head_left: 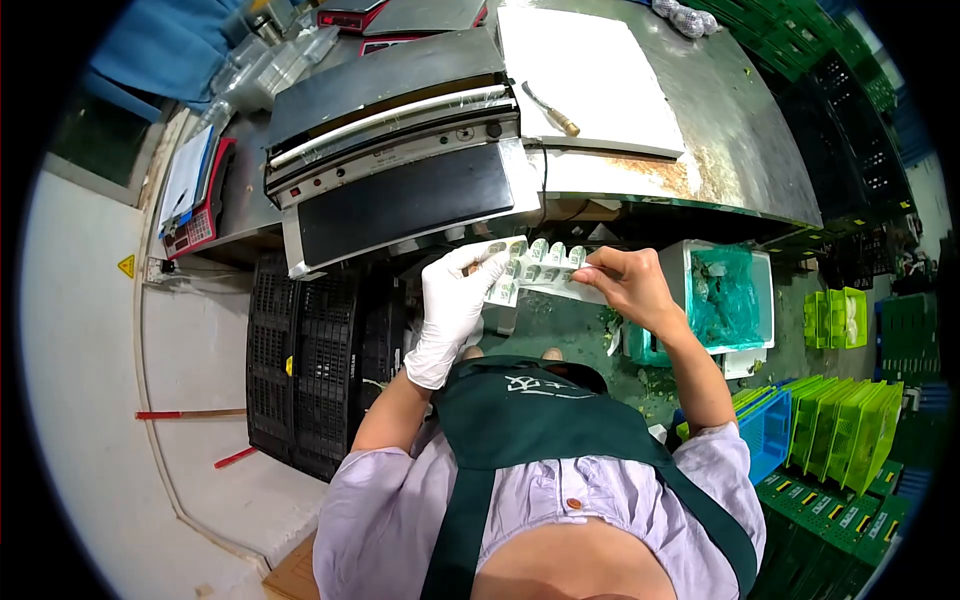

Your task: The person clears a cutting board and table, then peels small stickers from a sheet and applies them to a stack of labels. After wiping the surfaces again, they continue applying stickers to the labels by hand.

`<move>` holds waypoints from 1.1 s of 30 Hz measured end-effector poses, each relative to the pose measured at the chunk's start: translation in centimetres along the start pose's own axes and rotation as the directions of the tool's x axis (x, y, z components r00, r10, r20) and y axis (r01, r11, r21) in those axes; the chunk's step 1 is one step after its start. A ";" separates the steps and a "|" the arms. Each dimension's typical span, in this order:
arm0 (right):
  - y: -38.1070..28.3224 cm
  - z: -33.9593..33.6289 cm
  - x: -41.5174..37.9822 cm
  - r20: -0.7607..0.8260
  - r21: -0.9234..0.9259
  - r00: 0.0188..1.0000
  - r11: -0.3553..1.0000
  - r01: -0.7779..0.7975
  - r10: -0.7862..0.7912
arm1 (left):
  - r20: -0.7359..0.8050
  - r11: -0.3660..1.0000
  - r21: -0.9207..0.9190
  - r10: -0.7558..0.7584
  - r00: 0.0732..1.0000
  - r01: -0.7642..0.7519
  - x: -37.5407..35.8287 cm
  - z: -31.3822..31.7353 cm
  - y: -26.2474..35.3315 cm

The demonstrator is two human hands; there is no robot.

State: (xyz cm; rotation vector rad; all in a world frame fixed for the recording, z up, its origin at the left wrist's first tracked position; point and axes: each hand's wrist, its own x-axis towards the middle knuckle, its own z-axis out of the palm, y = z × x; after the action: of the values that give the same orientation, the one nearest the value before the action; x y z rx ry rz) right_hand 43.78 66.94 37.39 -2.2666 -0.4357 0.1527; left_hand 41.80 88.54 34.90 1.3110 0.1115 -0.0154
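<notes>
A sheet of small green and white labels (548, 265) stretches between my two hands, in front of the apron and below the table edge. My left hand (455, 305), in a white glove, pinches the sheet's left part, where a short piece hangs down. At the right end, my bare right hand (628, 285) grips the sheet between thumb and fingers. Beyond my hands stands a wrapping machine (395, 150) with a black plate. A curved knife with a wooden handle (560, 120) lies on a white board (590, 80).
Black crates (300, 360) stand at the left. On the right are a white box with a green bag (725, 295), lime-green baskets (845, 425) and a blue basket (765, 435). A red scale (200, 215) with a clipboard sits at the table's left end.
</notes>
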 end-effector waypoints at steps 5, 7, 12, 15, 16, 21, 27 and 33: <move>0.7 -1.0 1.3 0.166 0.194 0.986 0.981 -0.008 -0.024 | 0.025 0.994 0.112 0.012 1.000 -0.014 0.7 0.0 -0.2; -0.1 -1.1 2.3 0.163 0.238 0.984 0.971 0.033 -0.073 | 0.103 0.989 0.140 -0.071 0.992 0.056 0.8 0.5 0.0; -1.6 0.6 3.3 -0.003 0.018 0.924 0.924 0.382 -0.382 | 0.236 0.956 0.292 -0.066 0.969 -0.006 0.8 1.3 0.4; -1.1 1.3 3.6 -0.061 -0.089 0.876 0.877 0.473 -0.479 | 0.245 0.966 0.257 -0.087 0.966 0.022 0.9 1.3 0.2; -1.2 1.5 3.5 -0.091 -0.056 0.868 0.873 0.485 -0.488 | 0.243 0.966 0.257 -0.087 0.966 0.022 0.8 1.4 0.2; -0.8 1.9 2.7 -0.121 -0.020 0.887 0.894 0.447 -0.446 | 0.243 0.965 0.225 -0.191 0.951 0.136 0.2 1.7 0.8; 1.1 -2.1 2.2 -0.411 0.115 0.906 0.981 0.157 -0.097 | 0.193 0.993 0.098 -0.077 0.978 0.059 0.1 1.1 0.3; 4.8 -4.6 -0.9 -0.463 0.515 0.844 0.857 0.008 0.270 | 0.540 0.736 -0.048 0.588 0.603 -0.675 -3.1 0.5 7.7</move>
State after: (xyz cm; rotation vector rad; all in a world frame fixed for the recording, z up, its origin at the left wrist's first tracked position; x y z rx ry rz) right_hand 45.35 60.45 36.90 -1.7174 0.0646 -0.2580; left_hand 39.35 89.90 42.67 1.4032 -0.8652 0.2358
